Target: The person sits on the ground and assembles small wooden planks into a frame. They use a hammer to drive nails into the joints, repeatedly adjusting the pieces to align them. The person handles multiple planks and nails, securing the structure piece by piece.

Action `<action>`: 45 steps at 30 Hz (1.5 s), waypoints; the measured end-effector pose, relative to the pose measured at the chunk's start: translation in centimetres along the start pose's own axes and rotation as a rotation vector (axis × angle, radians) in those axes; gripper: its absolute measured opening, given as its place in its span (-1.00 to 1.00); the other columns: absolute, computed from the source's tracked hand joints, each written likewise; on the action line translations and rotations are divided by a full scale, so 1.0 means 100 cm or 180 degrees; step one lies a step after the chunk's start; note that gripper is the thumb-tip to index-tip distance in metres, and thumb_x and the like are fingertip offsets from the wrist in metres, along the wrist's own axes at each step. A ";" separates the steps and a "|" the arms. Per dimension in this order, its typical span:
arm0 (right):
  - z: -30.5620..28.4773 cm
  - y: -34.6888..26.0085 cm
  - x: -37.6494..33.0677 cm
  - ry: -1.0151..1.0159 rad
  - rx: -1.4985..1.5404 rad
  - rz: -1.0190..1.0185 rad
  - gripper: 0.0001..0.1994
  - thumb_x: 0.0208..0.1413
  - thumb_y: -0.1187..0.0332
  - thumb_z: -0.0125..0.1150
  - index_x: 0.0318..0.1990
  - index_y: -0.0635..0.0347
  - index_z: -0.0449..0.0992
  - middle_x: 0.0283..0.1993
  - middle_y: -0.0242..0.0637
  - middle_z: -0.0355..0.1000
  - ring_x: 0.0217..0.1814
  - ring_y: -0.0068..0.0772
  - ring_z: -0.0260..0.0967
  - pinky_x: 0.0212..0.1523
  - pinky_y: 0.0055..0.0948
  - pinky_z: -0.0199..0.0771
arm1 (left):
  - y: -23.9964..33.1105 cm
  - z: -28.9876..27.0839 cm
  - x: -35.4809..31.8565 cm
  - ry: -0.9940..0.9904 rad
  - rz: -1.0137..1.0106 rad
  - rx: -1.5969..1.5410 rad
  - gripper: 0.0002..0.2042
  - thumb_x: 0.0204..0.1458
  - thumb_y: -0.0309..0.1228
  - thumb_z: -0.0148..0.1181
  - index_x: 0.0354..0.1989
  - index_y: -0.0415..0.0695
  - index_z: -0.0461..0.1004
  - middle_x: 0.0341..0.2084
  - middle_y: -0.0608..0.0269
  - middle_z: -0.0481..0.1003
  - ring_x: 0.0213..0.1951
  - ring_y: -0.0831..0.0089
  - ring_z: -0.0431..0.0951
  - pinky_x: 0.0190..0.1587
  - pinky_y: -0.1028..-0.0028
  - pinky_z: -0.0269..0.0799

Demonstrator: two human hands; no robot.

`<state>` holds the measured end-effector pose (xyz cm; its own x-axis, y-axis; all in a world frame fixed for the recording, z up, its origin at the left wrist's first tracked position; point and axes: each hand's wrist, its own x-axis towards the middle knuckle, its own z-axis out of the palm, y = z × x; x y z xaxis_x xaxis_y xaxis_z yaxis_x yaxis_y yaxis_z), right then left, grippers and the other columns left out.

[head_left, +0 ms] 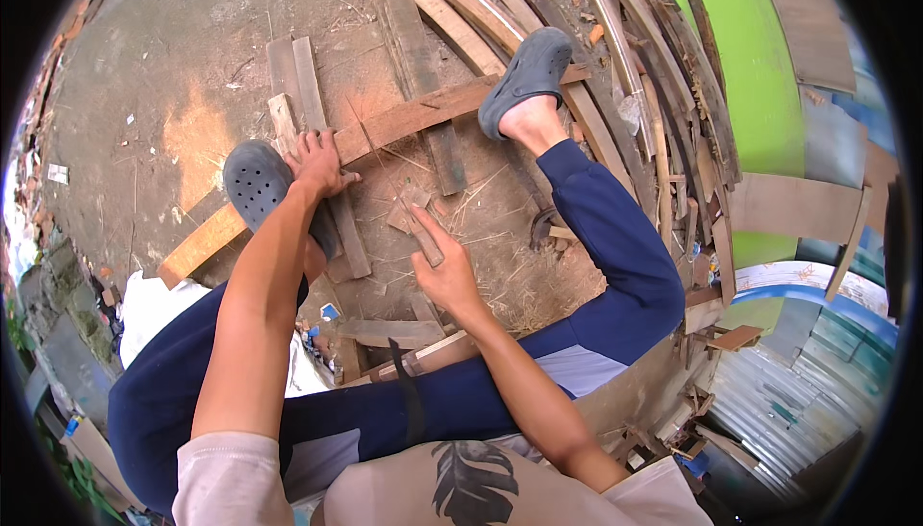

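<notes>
A small wood block (pixel 421 234), short, flat and reddish-brown with rough edges, lies on the littered ground between the person's legs. The right hand (pixel 444 271) has its fingers closed around the block's near end. The left hand (pixel 318 162) presses flat, fingers spread, on a long reddish plank (pixel 404 118) pinned under two grey clogs (pixel 527 76).

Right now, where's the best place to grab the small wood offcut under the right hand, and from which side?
Grip the small wood offcut across its narrow width at the near end, coming from above where the right hand rests. It lies flat on the sawdust-strewn ground, so its long edges are the only open faces. The left hand presses on the long plank.
</notes>
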<state>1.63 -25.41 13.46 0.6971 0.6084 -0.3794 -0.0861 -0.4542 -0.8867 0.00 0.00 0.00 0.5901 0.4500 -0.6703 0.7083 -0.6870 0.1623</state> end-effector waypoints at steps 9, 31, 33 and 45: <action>0.006 -0.010 0.008 0.0039 -0.0308 -0.0204 -0.39 0.02 0.59 0.05 0.33 0.27 0.34 0.28 0.07 0.41 0.39 -0.14 0.31 0.35 -0.38 0.23 | 0.002 0.015 0.012 0.0180 -0.0169 0.0325 -0.32 0.20 -0.28 0.09 0.48 0.06 -0.04 0.27 0.08 0.18 0.36 0.11 0.13 0.28 -0.24 0.04; 0.004 0.007 0.006 -0.0050 -0.0230 0.0030 -0.38 0.04 0.60 0.08 0.35 0.30 0.31 0.26 0.11 0.42 0.35 -0.10 0.36 0.29 -0.37 0.31 | -0.019 0.016 0.019 0.0799 0.0463 0.0248 -0.24 -0.04 -0.16 0.40 0.30 -0.14 0.16 0.09 -0.02 0.28 0.18 -0.01 0.29 0.14 -0.07 0.25; 0.008 0.010 0.014 -0.0012 -0.0078 0.0100 -0.38 0.04 0.60 0.08 0.35 0.30 0.31 0.26 0.11 0.42 0.36 -0.10 0.35 0.29 -0.37 0.31 | -0.020 0.013 0.023 0.0824 0.0474 0.0423 -0.23 -0.03 -0.15 0.39 0.31 -0.13 0.14 0.10 -0.02 0.27 0.19 -0.01 0.29 0.15 -0.07 0.25; 0.020 -0.043 0.031 0.0076 -0.0018 0.0363 -0.38 0.05 0.61 0.05 0.36 0.29 0.29 0.27 0.15 0.39 0.33 -0.04 0.38 0.27 -0.33 0.34 | -0.020 0.015 0.025 0.0792 0.0491 0.0408 -0.23 -0.03 -0.13 0.39 0.28 -0.16 0.12 0.11 -0.02 0.26 0.19 -0.01 0.28 0.17 -0.08 0.23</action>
<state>2.79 -20.30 15.56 0.6998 0.5369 -0.4712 -0.1618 -0.5233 -0.8366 -0.54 1.64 -3.07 0.7747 0.4498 -0.4444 0.5577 -0.8173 0.1451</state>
